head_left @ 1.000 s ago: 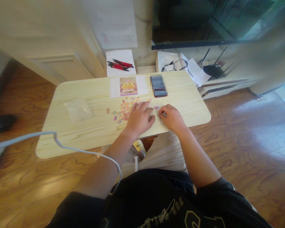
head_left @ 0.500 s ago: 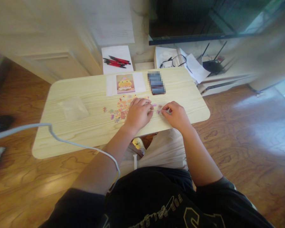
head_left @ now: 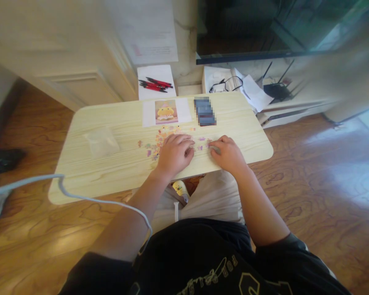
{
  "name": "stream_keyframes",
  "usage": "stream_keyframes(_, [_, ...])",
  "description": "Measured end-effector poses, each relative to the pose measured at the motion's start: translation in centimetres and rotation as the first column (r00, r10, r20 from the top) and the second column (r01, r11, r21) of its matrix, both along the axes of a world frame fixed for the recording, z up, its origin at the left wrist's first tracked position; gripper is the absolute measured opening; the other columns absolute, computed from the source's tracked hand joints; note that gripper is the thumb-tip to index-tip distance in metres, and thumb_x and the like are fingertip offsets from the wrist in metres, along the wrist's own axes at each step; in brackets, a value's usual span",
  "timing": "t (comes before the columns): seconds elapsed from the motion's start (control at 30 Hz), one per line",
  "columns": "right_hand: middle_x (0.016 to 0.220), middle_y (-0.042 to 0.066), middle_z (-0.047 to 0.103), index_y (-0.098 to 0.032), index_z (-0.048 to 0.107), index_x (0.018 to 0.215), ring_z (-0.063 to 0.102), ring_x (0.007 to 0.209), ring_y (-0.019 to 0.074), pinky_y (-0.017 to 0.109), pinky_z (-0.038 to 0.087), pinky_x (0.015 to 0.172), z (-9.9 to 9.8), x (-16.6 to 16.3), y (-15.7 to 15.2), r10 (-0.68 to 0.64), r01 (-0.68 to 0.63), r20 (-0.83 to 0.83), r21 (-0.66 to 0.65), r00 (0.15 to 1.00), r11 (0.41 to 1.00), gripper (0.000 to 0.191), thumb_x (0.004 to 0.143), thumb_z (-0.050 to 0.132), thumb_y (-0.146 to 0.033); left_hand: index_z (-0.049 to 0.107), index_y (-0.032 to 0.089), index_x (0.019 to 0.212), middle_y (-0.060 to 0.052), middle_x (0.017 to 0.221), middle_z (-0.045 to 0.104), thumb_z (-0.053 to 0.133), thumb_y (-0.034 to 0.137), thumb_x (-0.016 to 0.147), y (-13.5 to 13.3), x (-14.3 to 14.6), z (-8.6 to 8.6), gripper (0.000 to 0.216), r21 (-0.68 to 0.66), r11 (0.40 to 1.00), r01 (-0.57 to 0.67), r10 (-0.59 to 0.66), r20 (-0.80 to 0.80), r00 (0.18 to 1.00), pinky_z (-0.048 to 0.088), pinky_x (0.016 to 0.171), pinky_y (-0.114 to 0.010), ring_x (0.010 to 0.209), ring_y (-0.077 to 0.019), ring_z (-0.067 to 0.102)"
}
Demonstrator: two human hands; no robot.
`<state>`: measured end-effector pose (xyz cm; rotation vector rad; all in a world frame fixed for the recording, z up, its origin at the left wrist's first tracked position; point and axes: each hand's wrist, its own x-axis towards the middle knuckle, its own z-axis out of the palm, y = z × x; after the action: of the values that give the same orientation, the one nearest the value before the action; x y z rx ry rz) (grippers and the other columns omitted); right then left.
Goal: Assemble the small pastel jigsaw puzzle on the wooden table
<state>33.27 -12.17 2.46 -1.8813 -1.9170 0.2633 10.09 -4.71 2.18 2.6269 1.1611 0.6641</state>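
Small jigsaw puzzle pieces (head_left: 160,140), mostly orange and yellow with some purple and green, lie in a loose pile on the pale wooden table (head_left: 126,172). My left hand (head_left: 176,151) rests over the pile's right side, fingers bent and thumb apart from them; it covers part of the pile. To its right, my right hand (head_left: 227,152) has thumb and index fingertips together at a small purplish puzzle piece (head_left: 209,141) on the tabletop. A few purple pieces (head_left: 200,148) lie between the hands. Behind the pile is a printed picture (head_left: 166,111) of a yellow cartoon figure.
A pixelated phone-like object (head_left: 205,111) lies behind the hands. A clear plastic bag (head_left: 102,142) is on the left. Red and black pens (head_left: 155,85) lie on a white surface beyond the table. A grey cable (head_left: 92,199) crosses over my left forearm.
My left hand has drawn slightly back and left, with its thumb more visible. My right fingertips stay near the same small pieces, the hand lying flatter. The view has shifted slightly.
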Motion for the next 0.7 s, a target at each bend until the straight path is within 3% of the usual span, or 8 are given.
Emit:
stream_keyframes(0.17, [0.138,0.014,0.064,-0.024,0.07,0.141,0.058,0.128,0.0321,0.049,0.048,0.115,0.7,-1.3,0.0,0.063,-0.063,-0.004,0.022,0.998,0.998,0.042,0.102,0.057,-0.032,0.065,0.024,0.141,-0.009,0.152,0.064,0.056,0.043,0.102,0.7,-5.2,-0.6,0.045,-0.002,0.989,-0.146,0.146,0.004,0.989,0.04,0.126,-0.049,0.144,-0.0284,0.055])
stream_keyframes(0.3, [0.171,0.009,0.039,-0.028,0.052,0.159,0.033,0.158,0.037,0.056,0.033,0.128,0.7,-4.2,-0.2,0.189,-0.187,0.097,-0.025,0.977,0.982,0.057,0.106,0.055,-0.047,0.043,0.02,0.162,-0.015,0.171,0.041,0.056,0.056,0.1,1.0,-8.1,-1.0,0.073,-0.023,0.978,-0.207,0.203,-0.129,0.971,0.03,0.131,-0.056,0.158,-0.0371,0.038])
stream_keyframes(0.47, [0.179,0.007,0.025,-0.03,0.036,0.169,0.018,0.164,0.0427,0.064,0.018,0.131,0.0,-7.0,0.0,0.249,-0.231,0.167,-0.122,0.954,0.965,0.069,0.108,0.043,-0.062,0.032,0.015,0.167,-0.019,0.175,0.03,0.053,0.063,0.101,0.4,-8.3,-1.3,0.085,-0.088,0.973,-0.213,0.186,-0.244,0.952,0.024,0.132,-0.061,0.163,-0.0413,0.029])
stream_keyframes(0.7, [0.18,0.008,0.021,-0.028,0.037,0.168,0.016,0.165,0.0443,0.068,0.017,0.131,0.0,-6.4,0.6,0.215,-0.18,0.209,-0.176,0.954,0.968,0.07,0.108,0.043,-0.063,0.035,0.014,0.167,-0.017,0.177,0.027,0.051,0.068,0.1,-0.2,-6.8,-1.4,0.088,-0.092,0.977,-0.194,0.164,-0.264,0.95,0.026,0.133,-0.056,0.164,-0.0415,0.025])
